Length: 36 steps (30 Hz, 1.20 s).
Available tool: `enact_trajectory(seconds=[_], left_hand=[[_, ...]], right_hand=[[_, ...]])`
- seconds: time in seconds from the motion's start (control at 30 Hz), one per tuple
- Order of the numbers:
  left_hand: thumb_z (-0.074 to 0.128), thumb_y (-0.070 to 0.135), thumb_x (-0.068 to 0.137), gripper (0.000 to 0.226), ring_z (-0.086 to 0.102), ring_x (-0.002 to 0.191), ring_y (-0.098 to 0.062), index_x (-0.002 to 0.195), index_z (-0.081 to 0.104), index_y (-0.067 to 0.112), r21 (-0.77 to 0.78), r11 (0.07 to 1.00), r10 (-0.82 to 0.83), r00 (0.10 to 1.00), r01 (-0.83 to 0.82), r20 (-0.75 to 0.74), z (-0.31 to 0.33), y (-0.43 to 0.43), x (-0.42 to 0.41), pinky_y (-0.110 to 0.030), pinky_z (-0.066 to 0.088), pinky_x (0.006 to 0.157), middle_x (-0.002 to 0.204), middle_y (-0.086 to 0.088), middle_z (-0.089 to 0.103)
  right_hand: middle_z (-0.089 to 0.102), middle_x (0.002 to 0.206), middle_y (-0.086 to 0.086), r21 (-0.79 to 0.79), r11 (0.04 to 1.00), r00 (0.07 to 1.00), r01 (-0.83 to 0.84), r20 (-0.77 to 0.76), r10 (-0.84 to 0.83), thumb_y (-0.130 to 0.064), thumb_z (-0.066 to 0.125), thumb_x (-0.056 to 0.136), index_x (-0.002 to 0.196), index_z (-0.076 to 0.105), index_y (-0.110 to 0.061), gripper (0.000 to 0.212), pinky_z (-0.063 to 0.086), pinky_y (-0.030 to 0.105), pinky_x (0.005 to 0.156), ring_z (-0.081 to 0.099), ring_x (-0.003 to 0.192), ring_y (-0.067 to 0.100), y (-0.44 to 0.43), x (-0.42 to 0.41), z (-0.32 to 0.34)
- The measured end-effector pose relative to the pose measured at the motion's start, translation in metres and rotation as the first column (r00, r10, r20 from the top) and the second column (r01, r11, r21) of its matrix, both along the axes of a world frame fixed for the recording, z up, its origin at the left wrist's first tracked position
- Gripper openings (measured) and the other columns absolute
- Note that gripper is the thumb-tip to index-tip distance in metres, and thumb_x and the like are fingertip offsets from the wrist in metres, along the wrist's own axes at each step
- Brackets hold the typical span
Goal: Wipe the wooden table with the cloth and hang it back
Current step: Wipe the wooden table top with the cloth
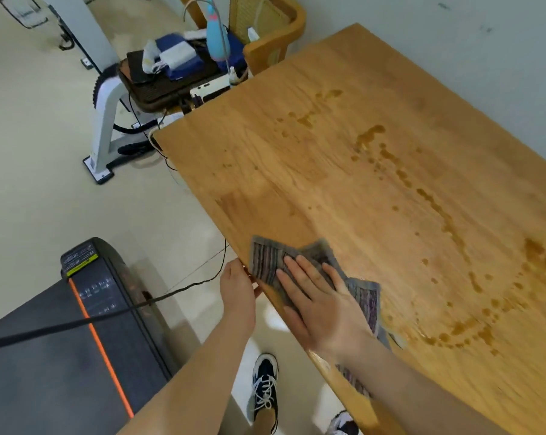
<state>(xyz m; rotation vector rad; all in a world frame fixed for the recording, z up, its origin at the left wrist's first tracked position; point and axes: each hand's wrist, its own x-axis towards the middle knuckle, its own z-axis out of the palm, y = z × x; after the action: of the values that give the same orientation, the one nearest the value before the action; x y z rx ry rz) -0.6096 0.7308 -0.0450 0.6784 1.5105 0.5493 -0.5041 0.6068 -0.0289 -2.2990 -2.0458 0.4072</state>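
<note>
Right hand (323,304), one, fingers straight and spread, pressed flat on one grey striped woven cloth (267,260) that lies crumpled at the near left edge of one light-brown wooden table (296,152). Left hand (237,288), one, set against that table edge just beside the cloth, fingers hidden, grip not discernible. Brown liquid spill (453,233), one curving trail of many drops, right of the cloth; two sneakers (265,390) on the floor below.
</note>
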Motion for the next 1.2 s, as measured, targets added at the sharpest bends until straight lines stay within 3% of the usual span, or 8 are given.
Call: enact_trajectory(seconds=[0.1, 0.17, 0.27, 0.47, 0.77, 0.93, 1.1, 1.2], left_hand=[[0.033, 0.027, 0.094, 0.034, 0.064, 0.09, -0.022, 0.105, 0.062, 0.012, 0.025, 0.998, 0.06, 0.998, -0.061, 0.022, 0.0, 0.023, 0.003, -0.042, 0.058, 0.079, 0.098, -0.007, 0.068], [0.032, 0.026, 0.092, 0.031, 0.059, 0.084, -0.022, 0.096, 0.058, 0.011, 0.049, 0.991, 0.128, 0.992, -0.127, -0.015, 0.001, 0.045, 0.011, -0.039, 0.056, 0.073, 0.092, -0.006, 0.064], [0.025, 0.029, 0.097, 0.03, 0.05, 0.075, -0.018, 0.091, 0.052, 0.015, 0.112, 0.97, 0.232, 0.961, -0.217, -0.148, 0.0, 0.068, 0.028, -0.032, 0.042, 0.069, 0.086, -0.001, 0.055], [0.019, 0.028, 0.102, 0.035, 0.046, 0.081, -0.023, 0.095, 0.049, 0.012, 0.232, 0.968, 0.187, 0.894, -0.097, -0.408, 0.0, 0.068, 0.037, -0.032, 0.032, 0.073, 0.082, 0.0, 0.05], [0.027, 0.022, 0.101, 0.029, 0.049, 0.076, -0.021, 0.093, 0.054, 0.013, 0.265, 0.952, 0.244, 0.902, -0.153, -0.357, -0.009, 0.073, 0.037, -0.03, 0.033, 0.068, 0.077, 0.007, 0.053], [0.026, 0.023, 0.102, 0.032, 0.054, 0.086, -0.025, 0.104, 0.056, 0.011, 0.257, 0.952, 0.244, 0.915, -0.163, -0.321, -0.013, 0.071, 0.033, -0.032, 0.038, 0.073, 0.093, -0.003, 0.059], [0.02, 0.025, 0.103, 0.03, 0.055, 0.085, -0.016, 0.106, 0.049, 0.018, 0.184, 0.979, 0.135, 0.958, -0.09, -0.254, -0.012, 0.072, 0.027, -0.031, 0.04, 0.073, 0.097, -0.004, 0.058], [0.027, 0.018, 0.1, 0.028, 0.053, 0.103, -0.022, 0.121, 0.046, 0.022, 0.212, 0.977, 0.068, 0.959, -0.008, -0.276, -0.01, 0.1, 0.013, -0.034, 0.043, 0.084, 0.114, -0.005, 0.054]], right_hand=[[0.029, 0.158, 0.001, 0.023, 0.994, 0.993, 0.106, 0.041, -0.107, -0.042, 0.023, 0.103, 0.15, 0.036, -0.02, 0.054, 0.015, 0.045, 0.115, 0.022, 0.147, 0.017, 0.05, -0.001, -0.004], [0.03, 0.157, 0.002, 0.038, 0.991, 0.991, 0.125, 0.048, -0.127, -0.041, 0.024, 0.102, 0.149, 0.037, -0.02, 0.053, 0.016, 0.045, 0.115, 0.023, 0.147, 0.018, 0.06, 0.002, -0.006], [0.031, 0.157, 0.003, 0.097, 0.991, 0.996, 0.088, 0.0, -0.089, -0.037, 0.029, 0.103, 0.148, 0.04, -0.018, 0.05, 0.016, 0.047, 0.117, 0.02, 0.148, 0.021, 0.042, 0.003, -0.004], [0.04, 0.152, 0.008, 0.179, 0.984, 0.998, -0.002, -0.062, 0.014, -0.029, 0.03, 0.101, 0.143, 0.048, -0.013, 0.048, 0.021, 0.048, 0.116, 0.026, 0.146, 0.025, 0.041, 0.006, -0.006], [0.038, 0.153, 0.009, 0.139, 0.967, 0.977, -0.213, 0.013, 0.214, -0.032, 0.031, 0.095, 0.144, 0.045, -0.012, 0.054, 0.014, 0.043, 0.115, 0.029, 0.145, 0.025, 0.16, 0.01, -0.015], [0.033, 0.156, 0.005, 0.116, 0.947, 0.953, -0.301, 0.003, 0.303, -0.037, 0.03, 0.099, 0.147, 0.041, -0.016, 0.054, 0.013, 0.043, 0.116, 0.023, 0.147, 0.022, 0.181, 0.016, -0.016], [0.031, 0.157, -0.001, 0.113, 0.972, 0.976, -0.205, -0.055, 0.213, -0.037, 0.032, 0.1, 0.148, 0.039, -0.022, 0.051, 0.007, 0.039, 0.121, 0.019, 0.148, 0.014, 0.247, 0.012, -0.009], [0.026, 0.159, 0.0, 0.093, 0.984, 0.986, -0.153, -0.055, 0.159, -0.036, 0.022, 0.099, 0.151, 0.034, -0.021, 0.055, 0.006, 0.041, 0.122, 0.014, 0.149, 0.015, 0.285, 0.012, -0.008]])
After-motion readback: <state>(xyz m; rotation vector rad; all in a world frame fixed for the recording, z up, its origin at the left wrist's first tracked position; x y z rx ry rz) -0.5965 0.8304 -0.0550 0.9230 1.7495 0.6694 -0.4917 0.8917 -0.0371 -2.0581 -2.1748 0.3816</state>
